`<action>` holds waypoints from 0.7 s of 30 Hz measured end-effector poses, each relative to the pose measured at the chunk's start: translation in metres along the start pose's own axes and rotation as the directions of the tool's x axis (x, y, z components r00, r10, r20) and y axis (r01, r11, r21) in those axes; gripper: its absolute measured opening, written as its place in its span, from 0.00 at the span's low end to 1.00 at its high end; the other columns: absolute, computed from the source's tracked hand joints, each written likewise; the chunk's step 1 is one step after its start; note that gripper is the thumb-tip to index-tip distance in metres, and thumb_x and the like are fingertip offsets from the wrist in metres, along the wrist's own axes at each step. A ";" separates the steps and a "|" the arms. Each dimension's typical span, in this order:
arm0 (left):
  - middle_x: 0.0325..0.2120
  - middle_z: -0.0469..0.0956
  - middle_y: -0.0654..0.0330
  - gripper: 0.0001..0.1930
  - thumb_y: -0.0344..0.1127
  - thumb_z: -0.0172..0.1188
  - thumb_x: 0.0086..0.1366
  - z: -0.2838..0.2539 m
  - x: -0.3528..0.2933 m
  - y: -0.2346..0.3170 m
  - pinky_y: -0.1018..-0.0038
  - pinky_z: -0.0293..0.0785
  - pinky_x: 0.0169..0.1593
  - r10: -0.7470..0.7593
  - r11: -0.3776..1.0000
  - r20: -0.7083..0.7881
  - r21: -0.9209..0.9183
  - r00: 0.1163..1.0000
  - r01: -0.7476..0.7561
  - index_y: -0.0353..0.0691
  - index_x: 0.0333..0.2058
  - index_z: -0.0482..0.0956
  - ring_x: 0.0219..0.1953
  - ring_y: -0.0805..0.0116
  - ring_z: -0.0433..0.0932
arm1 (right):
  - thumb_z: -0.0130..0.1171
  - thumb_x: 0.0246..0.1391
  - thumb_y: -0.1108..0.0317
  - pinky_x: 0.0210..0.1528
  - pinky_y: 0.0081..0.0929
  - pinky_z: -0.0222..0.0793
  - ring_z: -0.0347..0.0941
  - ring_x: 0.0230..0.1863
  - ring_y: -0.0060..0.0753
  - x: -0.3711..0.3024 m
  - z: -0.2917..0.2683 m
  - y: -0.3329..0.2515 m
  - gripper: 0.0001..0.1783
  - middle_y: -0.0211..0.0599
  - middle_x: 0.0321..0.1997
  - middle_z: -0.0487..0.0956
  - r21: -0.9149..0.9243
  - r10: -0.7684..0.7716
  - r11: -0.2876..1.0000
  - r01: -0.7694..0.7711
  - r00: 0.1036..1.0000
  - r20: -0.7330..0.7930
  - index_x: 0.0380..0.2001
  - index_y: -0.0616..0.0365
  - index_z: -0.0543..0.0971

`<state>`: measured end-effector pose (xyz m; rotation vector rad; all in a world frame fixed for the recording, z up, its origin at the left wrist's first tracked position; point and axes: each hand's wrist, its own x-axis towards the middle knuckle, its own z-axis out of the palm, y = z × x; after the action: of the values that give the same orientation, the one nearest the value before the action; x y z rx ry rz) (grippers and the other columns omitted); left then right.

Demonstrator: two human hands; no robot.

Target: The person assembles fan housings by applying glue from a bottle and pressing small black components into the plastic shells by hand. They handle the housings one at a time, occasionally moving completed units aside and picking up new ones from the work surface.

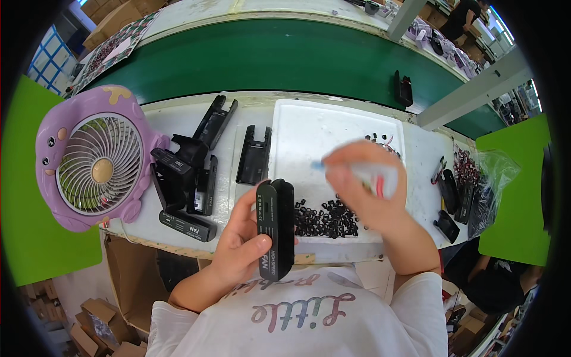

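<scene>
My left hand (241,247) grips a long black plastic fan housing (276,229) with pale print, held upright in front of my chest. The thumb presses on its printed side. Over the white tray (309,128), my right hand (372,190) is closed around a small whitish bottle (380,172) with a blue tip; motion smears it, so its exact kind is hard to read. The blue tip points left and stays apart from the housing. Beneath the hands, a heap of small black plastic parts (327,219) lies in the tray's near side.
Several black housings (193,160) lie left of the tray, one half-shell (254,156) beside its edge. A purple desk fan (128,184) stands far left. At right are black pieces (450,193) and a clear plastic bag (491,187). A green conveyor belt (267,59) runs behind.
</scene>
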<state>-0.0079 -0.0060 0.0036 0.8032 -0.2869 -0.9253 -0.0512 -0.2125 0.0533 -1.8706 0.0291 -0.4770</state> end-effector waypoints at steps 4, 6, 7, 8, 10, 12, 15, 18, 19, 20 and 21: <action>0.47 0.66 0.49 0.30 0.45 0.43 0.66 -0.006 -0.002 -0.002 0.66 0.74 0.40 0.030 0.999 0.047 -0.016 0.998 -0.029 0.57 0.62 0.38 0.42 0.61 0.73 | 0.61 0.44 0.71 0.35 0.32 0.69 0.74 0.33 0.41 0.042 -0.024 0.048 0.13 0.40 0.34 0.76 -0.630 -0.067 0.774 0.067 0.997 0.023 0.35 0.58 0.74; 0.47 0.67 0.49 0.24 0.46 0.37 0.68 -0.012 -0.006 -0.010 0.66 0.74 0.38 0.056 0.993 0.034 -0.110 0.998 -0.052 0.56 0.60 0.45 0.41 0.60 0.73 | 0.59 0.41 0.73 0.38 0.39 0.67 0.71 0.37 0.50 0.049 -0.037 0.083 0.16 0.43 0.34 0.74 -0.706 -0.077 0.701 0.102 0.995 0.066 0.38 0.56 0.73; 0.47 0.67 0.49 0.24 0.46 0.37 0.68 -0.015 -0.007 -0.010 0.66 0.74 0.38 0.057 0.992 0.036 -0.114 0.998 -0.053 0.56 0.60 0.45 0.41 0.60 0.73 | 0.57 0.42 0.74 0.38 0.38 0.67 0.71 0.37 0.49 0.052 -0.039 0.091 0.16 0.43 0.33 0.73 -0.770 -0.046 0.625 0.129 0.991 0.128 0.39 0.56 0.72; 0.47 0.67 0.49 0.22 0.47 0.37 0.68 -0.017 -0.007 -0.010 0.66 0.73 0.38 0.068 0.986 0.063 -0.156 0.996 -0.057 0.55 0.59 0.48 0.40 0.60 0.73 | 0.55 0.43 0.74 0.38 0.38 0.67 0.71 0.37 0.49 0.053 -0.041 0.095 0.17 0.44 0.32 0.72 -0.825 -0.008 0.542 0.160 0.983 0.185 0.40 0.55 0.72; 0.46 0.67 0.50 0.23 0.53 0.37 0.67 -0.018 -0.006 -0.011 0.66 0.73 0.37 0.111 0.966 0.091 -0.244 0.990 -0.086 0.54 0.57 0.54 0.40 0.60 0.72 | 0.54 0.44 0.74 0.38 0.38 0.67 0.71 0.36 0.49 0.049 -0.040 0.093 0.15 0.43 0.31 0.72 -0.847 0.046 0.519 0.114 0.986 0.161 0.39 0.56 0.73; 0.46 0.67 0.51 0.28 0.60 0.39 0.63 -0.021 -0.005 -0.009 0.66 0.72 0.38 0.145 0.929 0.192 -0.364 0.971 -0.066 0.55 0.58 0.52 0.38 0.61 0.72 | 0.53 0.46 0.73 0.38 0.38 0.67 0.71 0.36 0.49 0.045 -0.035 0.080 0.13 0.43 0.30 0.72 -0.864 0.098 0.498 0.074 0.985 0.141 0.38 0.56 0.74; 0.40 0.67 0.51 0.44 0.70 0.48 0.51 -0.017 -0.002 -0.002 0.74 0.73 0.28 0.159 0.958 0.193 -0.268 0.968 -0.103 0.60 0.61 0.43 0.33 0.63 0.72 | 0.55 0.45 0.74 0.37 0.35 0.66 0.70 0.34 0.45 0.026 -0.026 0.065 0.09 0.41 0.30 0.72 -0.672 0.014 0.708 0.219 0.946 0.323 0.33 0.57 0.76; 0.35 0.64 0.53 0.57 0.61 0.67 0.42 -0.011 -0.002 0.003 0.77 0.73 0.19 0.203 0.951 0.300 -0.285 0.932 -0.115 0.64 0.63 0.34 0.28 0.66 0.70 | 0.58 0.44 0.71 0.34 0.35 0.66 0.70 0.31 0.42 0.000 -0.008 0.059 0.05 0.37 0.24 0.70 -0.445 -0.097 0.830 0.337 0.872 0.480 0.27 0.57 0.76; 0.35 0.64 0.53 0.58 0.49 0.71 0.41 -0.012 -0.005 0.007 0.75 0.74 0.20 0.108 0.969 0.271 -0.246 0.956 -0.040 0.64 0.63 0.34 0.28 0.66 0.69 | 0.58 0.44 0.70 0.34 0.34 0.66 0.70 0.31 0.41 -0.004 -0.003 0.058 0.05 0.35 0.24 0.70 -0.410 -0.105 0.831 0.375 0.831 0.546 0.27 0.57 0.76; 0.35 0.64 0.53 0.61 0.37 0.75 0.39 -0.012 -0.007 0.009 0.73 0.75 0.21 0.013 0.977 0.238 -0.208 0.971 0.038 0.64 0.63 0.34 0.27 0.67 0.69 | 0.59 0.43 0.69 0.35 0.34 0.66 0.70 0.31 0.40 -0.009 0.001 0.057 0.05 0.34 0.25 0.71 -0.465 -0.045 0.802 0.375 0.814 0.580 0.26 0.56 0.76; 0.35 0.64 0.54 0.64 0.20 0.72 0.35 -0.011 -0.005 0.003 0.71 0.76 0.21 0.052 0.950 0.241 -0.310 0.969 0.026 0.63 0.63 0.35 0.28 0.67 0.69 | 0.59 0.43 0.69 0.35 0.34 0.66 0.70 0.31 0.40 -0.012 0.005 0.059 0.05 0.34 0.25 0.71 -0.465 -0.045 0.802 0.375 0.814 0.579 0.26 0.56 0.76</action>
<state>-0.0036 0.0047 -0.0012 0.3942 -0.3517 -1.0285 -0.0484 -0.2255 -0.0059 -2.5619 -0.4928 -0.0589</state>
